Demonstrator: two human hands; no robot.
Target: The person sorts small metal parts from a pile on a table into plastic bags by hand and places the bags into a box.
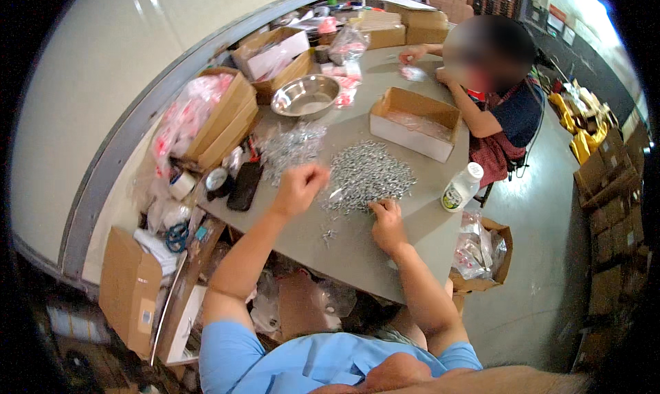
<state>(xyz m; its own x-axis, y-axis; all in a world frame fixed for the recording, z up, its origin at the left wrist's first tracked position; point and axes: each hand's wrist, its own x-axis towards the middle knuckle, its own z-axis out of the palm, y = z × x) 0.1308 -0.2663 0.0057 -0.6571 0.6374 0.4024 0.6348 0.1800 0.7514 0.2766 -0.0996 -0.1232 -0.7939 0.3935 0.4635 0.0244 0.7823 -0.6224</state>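
Touching the lower edge of a small-metal-parts pile (pixel 371 171) at mid-frame, right hand (pixel 387 223), fingers bent, pinch unclear, left hand (pixel 302 188) curled just left of the pile, grip unclear, steel bowl (pixel 306 97) upper centre, white bottle (pixel 462 188) right of centre.

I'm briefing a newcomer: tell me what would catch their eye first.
Probably the heap of silvery metal pieces on the table, with the right hand at its near edge and the left hand to its left. Then a shiny metal bowl farther back left and a white bottle near the table's right edge.
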